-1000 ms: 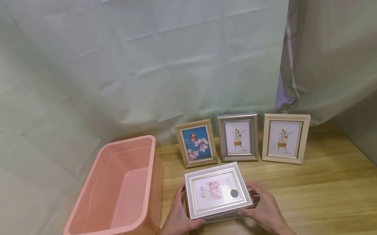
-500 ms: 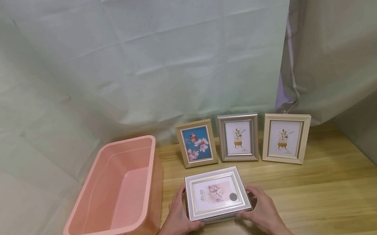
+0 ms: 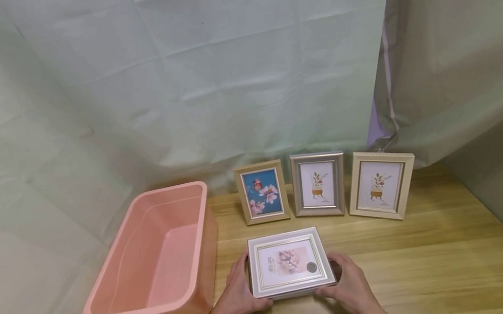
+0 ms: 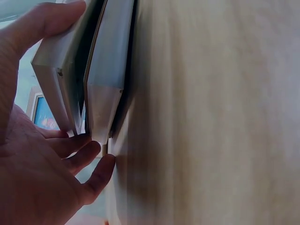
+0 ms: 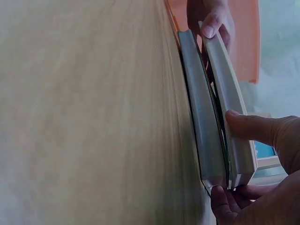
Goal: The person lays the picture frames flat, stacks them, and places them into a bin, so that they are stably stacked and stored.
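Note:
Both hands hold a silvery-white photo frame (image 3: 257, 270) with a pink blossom picture, lying face up on a second frame. In the right wrist view the lower photo frame (image 5: 202, 112) lies flat on the table, with a thin dark gap under the upper one. My left hand (image 3: 237, 295) grips the left end, its thumb on the near side and its fingers along the left edge. At the other end my right hand (image 3: 350, 286) has its thumb on the near side and its fingers around the corner. Their fingertips reach down to the lower frame's sides.
Three photo frames stand upright behind the stack: a gold one (image 3: 286, 201) with a blue flower picture, a silvery one (image 3: 297, 188) and a cream one (image 3: 406, 187). Left of the hands is a pink plastic basin (image 3: 203, 252). Pale curtains (image 3: 244, 77) hang behind the wooden table (image 3: 448, 259).
The upper photo frame has come down and slightly toward me, closing in on the lower frame. Both hands kept their hold; the right moved slightly left and down. The standing frames and basin are unchanged.

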The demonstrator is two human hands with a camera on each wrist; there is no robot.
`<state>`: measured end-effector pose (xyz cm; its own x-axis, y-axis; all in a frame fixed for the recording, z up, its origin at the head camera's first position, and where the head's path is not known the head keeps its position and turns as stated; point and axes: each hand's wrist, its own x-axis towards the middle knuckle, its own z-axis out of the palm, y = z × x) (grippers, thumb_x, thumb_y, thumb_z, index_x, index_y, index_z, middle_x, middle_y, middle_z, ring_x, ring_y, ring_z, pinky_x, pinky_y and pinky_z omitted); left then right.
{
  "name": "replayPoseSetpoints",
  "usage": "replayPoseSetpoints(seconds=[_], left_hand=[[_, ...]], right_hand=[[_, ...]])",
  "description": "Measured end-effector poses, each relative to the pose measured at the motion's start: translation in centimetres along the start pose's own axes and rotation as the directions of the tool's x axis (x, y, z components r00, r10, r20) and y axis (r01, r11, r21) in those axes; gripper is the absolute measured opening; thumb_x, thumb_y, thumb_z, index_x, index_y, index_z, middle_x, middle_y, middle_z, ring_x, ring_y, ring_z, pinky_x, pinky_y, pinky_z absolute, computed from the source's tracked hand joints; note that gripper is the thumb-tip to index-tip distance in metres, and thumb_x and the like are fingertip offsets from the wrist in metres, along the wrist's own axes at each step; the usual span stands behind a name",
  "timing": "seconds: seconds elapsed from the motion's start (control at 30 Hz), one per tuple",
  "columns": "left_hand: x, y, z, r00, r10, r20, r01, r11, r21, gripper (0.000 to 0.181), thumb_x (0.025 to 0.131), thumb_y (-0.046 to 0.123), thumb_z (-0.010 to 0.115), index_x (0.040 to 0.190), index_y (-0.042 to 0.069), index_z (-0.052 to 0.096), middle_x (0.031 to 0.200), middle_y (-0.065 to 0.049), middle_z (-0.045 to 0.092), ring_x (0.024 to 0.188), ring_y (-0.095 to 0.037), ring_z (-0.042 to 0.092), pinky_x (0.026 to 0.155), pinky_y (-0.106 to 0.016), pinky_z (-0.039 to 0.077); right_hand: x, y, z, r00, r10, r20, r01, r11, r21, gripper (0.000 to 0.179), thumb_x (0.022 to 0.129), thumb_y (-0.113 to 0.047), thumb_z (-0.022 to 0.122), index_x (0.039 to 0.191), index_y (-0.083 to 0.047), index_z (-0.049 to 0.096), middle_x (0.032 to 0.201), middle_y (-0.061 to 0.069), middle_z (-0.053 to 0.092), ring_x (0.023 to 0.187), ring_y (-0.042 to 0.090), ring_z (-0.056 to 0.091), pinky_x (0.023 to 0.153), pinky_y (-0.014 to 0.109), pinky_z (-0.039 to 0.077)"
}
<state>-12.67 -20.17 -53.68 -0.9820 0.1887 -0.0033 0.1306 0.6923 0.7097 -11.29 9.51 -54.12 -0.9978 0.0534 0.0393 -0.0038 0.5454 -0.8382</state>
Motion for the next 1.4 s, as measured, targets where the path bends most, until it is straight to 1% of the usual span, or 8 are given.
replayPoseSetpoints(seconds=[0.2,0.43,0.7,0.87,0.97,1.1,1.27,1.4], left_hand=[[0.0,0.0,0.0,1.0,0.018,0.006,-0.018,1.0,-0.009,0.138,0.056,0.033,0.103,0.166,-0.006,0.029,0.165,-0.032,0.044,0.152,-0.054,0.042,0.121,-0.078,0.036],[0.1,-0.1,0.0,0.999,0.023,0.027,-0.024,1.0,0.015,0.136,0.057,0.032,0.103,0.165,-0.007,0.03,0.168,-0.03,0.042,0.155,-0.05,0.041,0.126,-0.071,0.036],[0.2,-0.1,-0.1,0.998,0.011,0.063,-0.01,1.0,-0.01,0.135,0.061,0.029,0.104,0.166,-0.007,0.027,0.17,-0.031,0.037,0.159,-0.049,0.037,0.128,-0.07,0.034],[-0.2,-0.1,-0.4,0.996,0.009,0.092,-0.002,0.997,-0.076,0.133,0.066,0.029,0.103,0.168,-0.006,0.023,0.168,-0.032,0.038,0.15,-0.049,0.049,0.122,-0.064,0.046],[-0.4,-0.1,-0.6,0.994,0.009,0.108,0.008,0.988,-0.154,0.131,0.07,0.024,0.101,0.169,-0.005,0.021,0.164,-0.031,0.043,0.138,-0.046,0.06,0.113,-0.051,0.055],[-0.5,-0.2,-0.7,0.994,-0.008,0.112,0.031,0.979,-0.201,0.127,0.073,0.022,0.099,0.17,-0.004,0.02,0.16,-0.03,0.047,0.128,-0.042,0.065,0.104,-0.035,0.055],[-0.5,-0.3,-0.7,0.995,-0.02,0.099,0.041,0.975,-0.219,0.123,0.076,0.022,0.099,0.169,-0.003,0.023,0.16,-0.029,0.049,0.128,-0.039,0.065,0.103,-0.032,0.056],[-0.7,-0.2,-0.4,0.996,-0.005,0.086,0.025,0.971,-0.24,0.119,0.076,0.019,0.098,0.168,-0.004,0.026,0.159,-0.03,0.05,0.129,-0.041,0.065,0.104,-0.032,0.056]], right_hand=[[-0.2,0.2,0.1,1.0,-0.008,-0.013,0.008,1.0,-0.017,0.089,0.054,-0.011,0.107,0.135,-0.001,0.071,0.128,0.013,0.075,0.123,0.032,0.07,0.113,0.054,0.054],[-0.2,0.3,0.2,1.0,-0.02,-0.015,0.02,0.999,-0.045,0.091,0.055,-0.012,0.106,0.137,0.0,0.069,0.132,0.016,0.074,0.126,0.036,0.069,0.115,0.059,0.052],[-0.4,0.1,-0.6,0.999,-0.022,0.036,0.023,0.999,-0.03,0.096,0.061,-0.018,0.106,0.144,0.004,0.063,0.142,0.023,0.068,0.134,0.045,0.064,0.119,0.065,0.047],[0.0,-0.6,-1.6,0.999,-0.033,0.041,0.032,0.999,0.029,0.09,0.065,-0.012,0.104,0.143,0.005,0.062,0.134,0.026,0.069,0.119,0.042,0.074,0.105,0.054,0.061],[0.8,-1.5,-2.2,0.997,-0.074,0.029,0.072,0.994,0.087,0.087,0.067,-0.005,0.102,0.144,0.004,0.062,0.132,0.024,0.07,0.111,0.038,0.076,0.091,0.043,0.067],[2.6,-3.3,-2.5,0.982,-0.187,0.029,0.183,0.976,0.118,0.083,0.071,-0.002,0.099,0.146,0.001,0.062,0.134,0.022,0.069,0.111,0.036,0.074,0.091,0.037,0.067],[6.1,-5.9,-2.7,0.944,-0.328,0.029,0.323,0.941,0.101,0.076,0.078,0.001,0.094,0.147,0.002,0.061,0.132,0.023,0.068,0.11,0.039,0.074,0.091,0.041,0.067],[8.6,-7.7,-2.8,0.931,-0.365,0.028,0.362,0.93,0.065,0.077,0.079,0.003,0.092,0.149,0.004,0.059,0.133,0.026,0.067,0.109,0.042,0.075,0.092,0.046,0.067]])
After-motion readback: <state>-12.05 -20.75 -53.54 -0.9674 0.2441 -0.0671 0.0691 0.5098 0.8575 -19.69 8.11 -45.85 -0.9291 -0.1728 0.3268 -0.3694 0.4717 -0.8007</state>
